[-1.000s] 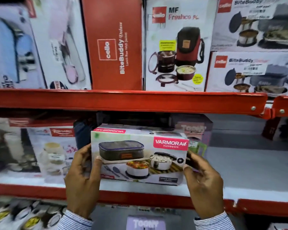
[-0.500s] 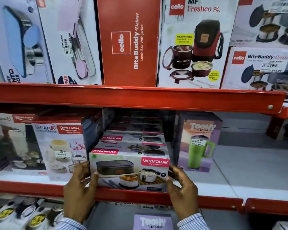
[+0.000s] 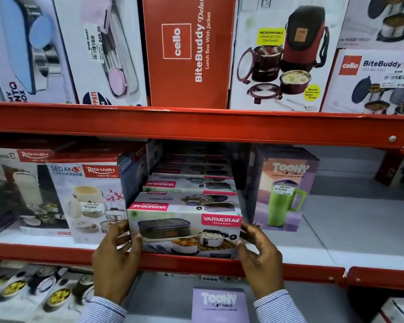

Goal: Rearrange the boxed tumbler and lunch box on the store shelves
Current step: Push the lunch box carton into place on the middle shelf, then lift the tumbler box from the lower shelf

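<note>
A white Varmora lunch box carton (image 3: 184, 231) sits at the front edge of the middle shelf (image 3: 336, 245), with more Varmora cartons (image 3: 189, 185) lined up behind it. My left hand (image 3: 117, 259) grips its left end and my right hand (image 3: 259, 255) grips its right end. To the right stands a purple Toony tumbler box (image 3: 285, 190), upright on the same shelf and apart from the carton. A second Toony box (image 3: 219, 304) shows on the shelf below, between my sleeves.
A Rishabh Sedan lunch pack box (image 3: 87, 199) stands against the carton's left side. Cello BiteBuddy boxes (image 3: 189, 50) fill the shelf above. Red shelf rails (image 3: 196, 122) cross the view. Bare white shelf lies right of the tumbler box.
The Varmora carton has gone from held in the air down onto the shelf's front edge, in front of the other Varmora cartons. Both hands stayed on its ends.
</note>
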`<move>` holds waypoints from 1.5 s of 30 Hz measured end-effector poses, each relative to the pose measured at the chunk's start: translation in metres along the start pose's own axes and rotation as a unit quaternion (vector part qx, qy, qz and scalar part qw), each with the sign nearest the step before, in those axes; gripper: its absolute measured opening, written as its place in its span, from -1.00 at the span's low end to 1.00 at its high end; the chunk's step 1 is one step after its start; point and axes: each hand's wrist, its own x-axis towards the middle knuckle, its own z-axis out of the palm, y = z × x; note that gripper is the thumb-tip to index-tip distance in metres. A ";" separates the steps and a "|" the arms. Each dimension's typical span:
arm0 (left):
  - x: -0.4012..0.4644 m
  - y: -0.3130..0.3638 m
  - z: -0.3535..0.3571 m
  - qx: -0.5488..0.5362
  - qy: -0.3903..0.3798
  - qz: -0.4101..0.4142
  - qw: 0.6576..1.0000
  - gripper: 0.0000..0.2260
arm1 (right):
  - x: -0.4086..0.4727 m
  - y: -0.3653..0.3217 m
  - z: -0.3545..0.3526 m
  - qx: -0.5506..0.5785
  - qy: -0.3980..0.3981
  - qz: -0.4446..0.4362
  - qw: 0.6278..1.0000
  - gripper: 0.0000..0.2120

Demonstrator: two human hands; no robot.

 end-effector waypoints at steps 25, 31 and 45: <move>-0.151 -0.116 0.085 0.017 -0.397 -0.216 0.892 -0.24 | -0.101 0.159 -0.046 -0.141 -0.258 0.218 0.931 -0.36; -0.162 -0.099 0.093 -0.020 -0.379 -0.200 0.903 -0.39 | -0.107 0.151 -0.042 -0.086 -0.254 0.258 0.928 -0.35; -0.136 0.025 0.009 -0.083 -0.230 -0.047 0.968 -0.49 | -0.084 0.019 -0.090 0.053 -0.136 0.095 0.985 -0.37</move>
